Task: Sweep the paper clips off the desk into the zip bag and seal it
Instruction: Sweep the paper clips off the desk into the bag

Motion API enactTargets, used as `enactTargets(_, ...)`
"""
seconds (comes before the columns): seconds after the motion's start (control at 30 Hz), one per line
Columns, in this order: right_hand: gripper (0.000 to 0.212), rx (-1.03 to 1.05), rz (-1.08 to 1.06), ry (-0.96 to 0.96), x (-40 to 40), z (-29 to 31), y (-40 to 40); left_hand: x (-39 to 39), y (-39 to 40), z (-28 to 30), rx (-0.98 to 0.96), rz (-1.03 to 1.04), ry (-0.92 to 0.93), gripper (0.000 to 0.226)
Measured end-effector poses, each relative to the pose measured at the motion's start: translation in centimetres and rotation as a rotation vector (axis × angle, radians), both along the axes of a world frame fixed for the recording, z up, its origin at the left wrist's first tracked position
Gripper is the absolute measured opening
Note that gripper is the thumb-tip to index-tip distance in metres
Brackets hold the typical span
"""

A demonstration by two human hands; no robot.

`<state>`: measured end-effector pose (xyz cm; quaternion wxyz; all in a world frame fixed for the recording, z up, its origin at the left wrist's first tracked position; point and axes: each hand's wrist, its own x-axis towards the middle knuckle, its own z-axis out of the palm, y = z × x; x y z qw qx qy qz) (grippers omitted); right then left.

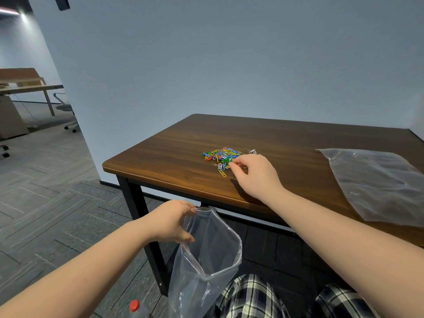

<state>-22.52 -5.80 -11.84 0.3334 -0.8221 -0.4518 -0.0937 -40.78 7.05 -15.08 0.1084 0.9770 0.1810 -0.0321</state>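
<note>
A heap of coloured paper clips lies on the dark wooden desk, near its middle. My right hand rests on the desk just right of the heap, fingers curled and touching the nearest clips. Whether it holds any clip I cannot tell. My left hand grips the rim of a clear zip bag below the desk's front edge. The bag hangs with its mouth wide apart, and nothing shows inside it.
A second clear plastic bag lies flat on the desk's right side. A bottle with a red cap stands on the floor at the bottom. My plaid-clad legs are under the desk. A grey wall rises behind the desk.
</note>
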Motion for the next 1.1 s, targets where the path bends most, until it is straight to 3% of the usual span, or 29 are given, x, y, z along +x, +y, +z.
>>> enactTargets(0.2, 0.054, -0.017, -0.242, 0.218, 3.9, -0.2, 3.1, 0.7, 0.3, -0.4, -0.079, 0.053, -0.054, 0.073)
enactTargets(0.4, 0.061, -0.104, -0.185, 0.295, 5.2, -0.3, 5.5, 1.5, 1.0, -1.0, -0.232, 0.185, -0.051, 0.076)
enactTargets(0.63, 0.063, -0.112, -0.154, 0.308, 5.5, -0.4, 6.8, 2.9, 1.7, -2.1, -0.192, 0.215, 0.056, 0.079)
enactTargets(0.87, 0.062, -0.15, -0.073, 0.289, 5.1, 0.0, 6.8, 3.3, 1.7, -1.5, -0.337, 0.261, -0.013, 0.076)
enactTargets(0.97, 0.071, -0.095, -0.039, 0.324, 4.8, 0.1, 6.4, 3.0, 1.6, -1.4, -0.366, 0.27, -0.039, 0.076)
enactTargets(1.1, 0.063, 0.009, 0.018, 0.41, 3.8, 0.5, 5.7, 2.9, 1.4, -1.4, -0.401, 0.293, -0.063, 0.072)
